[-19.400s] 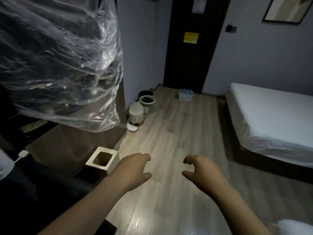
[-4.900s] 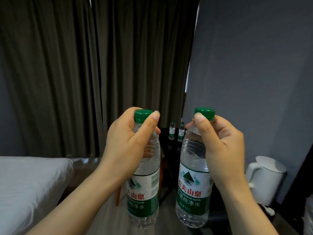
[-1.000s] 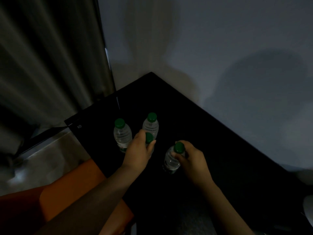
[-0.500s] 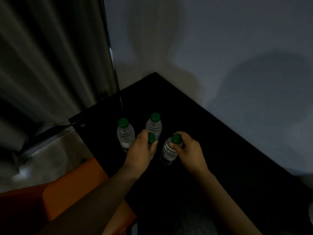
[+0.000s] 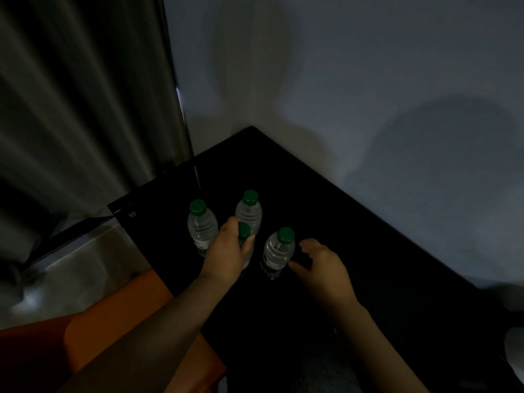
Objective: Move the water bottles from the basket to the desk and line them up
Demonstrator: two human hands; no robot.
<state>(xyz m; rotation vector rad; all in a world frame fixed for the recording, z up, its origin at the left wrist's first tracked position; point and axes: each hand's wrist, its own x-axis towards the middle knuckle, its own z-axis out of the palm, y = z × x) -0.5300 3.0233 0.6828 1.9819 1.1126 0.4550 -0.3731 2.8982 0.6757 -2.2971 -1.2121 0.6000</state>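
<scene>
At the lower left of the frame an orange chair (image 5: 113, 336) is seen, with both bare forearms reaching up from the bottom edge over it and over the black surface (image 5: 368, 265). At the lower right edge, part of a white object (image 5: 514, 353) is cut off by the frame.

Just left of centre, the left hand (image 5: 229, 251) is curled round the neck of the gripped bottle (image 5: 243, 230), whose green cap shows between thumb and forefinger; the body is mostly hidden behind the hand. To its right, the right hand (image 5: 323, 265) is held loosely spread, with nothing held, just beside the freestanding bottle (image 5: 276, 253), which stands upright on the surface. Whether the thumb touches that bottle cannot be told.

Further up the frame, the left rear bottle (image 5: 202, 225) and the right rear bottle (image 5: 249, 214) are stood upright on the surface, near its left corner. All four bottles are clear with green caps and are gathered in a close cluster.

Beyond the surface, a pale floor (image 5: 71, 265) is seen at the left, a dark curtain (image 5: 85, 95) fills the upper left, and a grey wall (image 5: 340, 80) fills the upper right.
</scene>
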